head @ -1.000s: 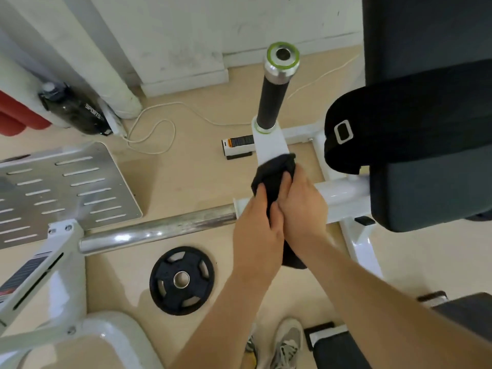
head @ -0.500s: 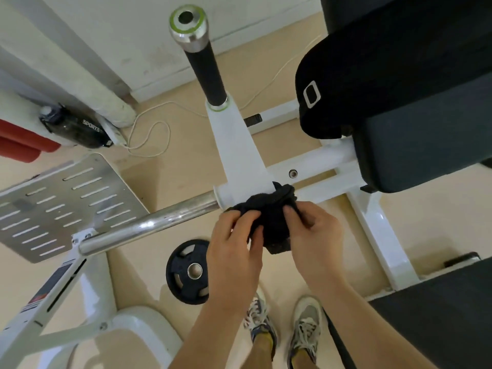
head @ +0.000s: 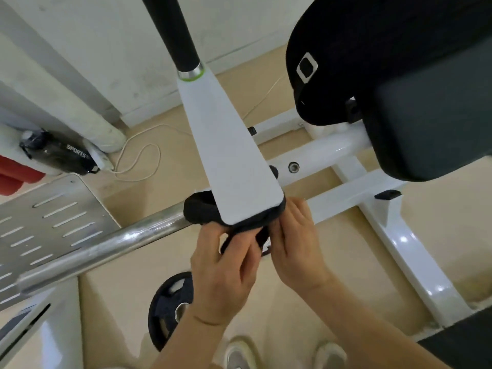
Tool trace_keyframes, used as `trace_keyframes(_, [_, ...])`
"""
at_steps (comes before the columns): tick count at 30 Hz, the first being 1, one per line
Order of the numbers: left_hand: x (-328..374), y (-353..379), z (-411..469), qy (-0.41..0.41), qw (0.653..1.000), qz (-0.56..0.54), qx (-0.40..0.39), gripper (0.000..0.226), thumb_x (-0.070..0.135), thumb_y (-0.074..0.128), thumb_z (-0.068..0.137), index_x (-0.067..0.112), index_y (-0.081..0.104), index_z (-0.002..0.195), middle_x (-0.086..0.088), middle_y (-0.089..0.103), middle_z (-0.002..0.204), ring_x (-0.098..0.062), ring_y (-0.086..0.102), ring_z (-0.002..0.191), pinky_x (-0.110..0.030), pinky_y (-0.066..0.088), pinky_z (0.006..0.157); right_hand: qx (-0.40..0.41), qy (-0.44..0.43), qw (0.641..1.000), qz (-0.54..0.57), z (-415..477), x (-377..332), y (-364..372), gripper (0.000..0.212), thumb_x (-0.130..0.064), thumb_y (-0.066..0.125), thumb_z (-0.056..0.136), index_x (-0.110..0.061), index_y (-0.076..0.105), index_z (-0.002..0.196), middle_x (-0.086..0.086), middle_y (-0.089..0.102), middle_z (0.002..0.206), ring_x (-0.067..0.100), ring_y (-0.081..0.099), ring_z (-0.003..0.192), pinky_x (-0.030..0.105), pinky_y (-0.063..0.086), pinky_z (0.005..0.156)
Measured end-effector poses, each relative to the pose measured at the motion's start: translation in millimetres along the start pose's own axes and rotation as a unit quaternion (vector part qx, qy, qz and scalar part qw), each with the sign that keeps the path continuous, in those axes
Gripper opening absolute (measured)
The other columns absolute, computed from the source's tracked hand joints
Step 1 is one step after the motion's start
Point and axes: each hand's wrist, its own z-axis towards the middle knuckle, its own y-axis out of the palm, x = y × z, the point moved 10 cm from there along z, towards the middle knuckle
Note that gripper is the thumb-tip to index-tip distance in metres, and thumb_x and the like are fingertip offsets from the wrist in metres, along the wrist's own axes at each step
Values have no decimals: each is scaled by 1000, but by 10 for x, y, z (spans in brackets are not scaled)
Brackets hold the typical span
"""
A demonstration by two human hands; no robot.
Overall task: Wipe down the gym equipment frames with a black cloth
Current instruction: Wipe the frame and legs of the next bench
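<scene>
A white lever arm [head: 229, 155] of the gym machine rises toward the camera and ends in a black handle [head: 178, 30]. The black cloth [head: 202, 211] is wrapped around the arm's lower end, where it meets the chrome bar [head: 101, 246]. My left hand [head: 223, 272] grips the cloth from below with curled fingers. My right hand [head: 295, 243] pinches the cloth's right side against the arm's base. Part of the cloth is hidden behind the arm and my fingers.
White frame tubes [head: 332, 150] run right under a dark padded seat [head: 431, 121] and black pad [head: 346, 49]. A perforated metal footplate [head: 48, 225] lies at left, a black weight plate [head: 167, 307] on the floor below, a sports bottle [head: 58, 153] and white cable [head: 138, 161] near the wall.
My head has moved closer, so the lever arm looks larger. The cloth has shifted to wrap under the arm's base, bulging out on the left, and both hands have followed it.
</scene>
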Motion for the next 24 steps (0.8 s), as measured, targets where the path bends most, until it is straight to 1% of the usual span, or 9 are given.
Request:
trace_keyframes(4, [-127, 169, -132, 43, 996, -39, 71, 15, 10, 55, 88, 18, 63, 96, -4, 45, 95, -14, 49, 79, -15, 42, 75, 19, -95, 994, -55, 17, 292, 112, 56, -39, 24, 104, -3, 66, 107, 7, 62, 112, 14, 47, 99, 25, 36, 90])
trace_keyframes(6, [-249, 322, -248, 79, 993, -62, 65, 10, 11, 53, 86, 19, 60, 86, -3, 47, 89, -17, 50, 69, -23, 46, 60, 17, -140, 985, -103, 67, 383, 107, 55, -44, 27, 102, -7, 66, 109, 7, 57, 119, 20, 49, 105, 35, 41, 91])
trace_keyframes(9, [-390, 521, -393, 99, 990, -76, 58, 13, 5, 52, 75, 18, 55, 74, -7, 49, 72, -22, 44, 54, -35, 37, 44, -23, -161, 987, -6, 106, 324, 170, 48, -41, 39, 95, -8, 51, 129, 3, 46, 131, 12, 49, 112, 34, 45, 93])
trace_keyframes(11, [-419, 562, -430, 96, 988, -109, 47, 12, 2, 51, 72, 12, 56, 70, -9, 50, 68, -23, 45, 56, -37, 37, 47, -54, -176, 976, 119, 72, 140, 261, 46, -27, 43, 95, -11, 38, 138, -3, 49, 128, 9, 52, 111, 29, 46, 92])
trace_keyframes(13, [-473, 554, -448, 55, 983, -176, 16, 5, 4, 51, 75, 9, 52, 76, -2, 52, 75, -19, 48, 63, -33, 42, 53, -55, -187, 958, 211, 34, 18, 306, 42, -18, 41, 98, -15, 33, 139, -9, 56, 115, 10, 58, 102, 24, 48, 84])
trace_keyframes(16, [-591, 450, -369, -39, 965, -257, 25, 19, 20, 56, 85, 27, 43, 97, 17, 51, 88, -8, 52, 76, -21, 45, 67, 7, -196, 951, 238, 38, 49, 320, 44, -24, 38, 101, -15, 28, 143, -15, 57, 118, 2, 57, 109, 16, 45, 87])
trace_keyframes(20, [-580, 430, -318, -79, 965, -248, 46, 29, 23, 63, 88, 35, 42, 105, 24, 56, 101, -3, 60, 93, -18, 50, 75, 26, -184, 968, 169, -86, 335, 499, 38, -37, 31, 101, -19, 41, 133, -18, 54, 117, 0, 55, 106, 15, 43, 85])
trace_keyframes(22, [-708, 650, -455, -144, 959, -246, -5, 34, 25, 70, 84, 35, 45, 104, 14, 60, 103, -6, 62, 97, -20, 52, 76, 47, -155, 983, 81, -172, 518, 482, 38, -35, 32, 100, -14, 50, 127, -16, 56, 109, 1, 53, 100, 15, 43, 83])
trace_keyframes(24, [-864, 876, -638, -190, 962, -186, -61, 35, 22, 75, 81, 32, 46, 98, 12, 60, 94, -2, 61, 90, -20, 53, 72, 68, -128, 989, -7, -236, 615, 385, 32, -34, 35, 97, -17, 58, 110, -21, 53, 89, -1, 50, 79, 11, 41, 68])
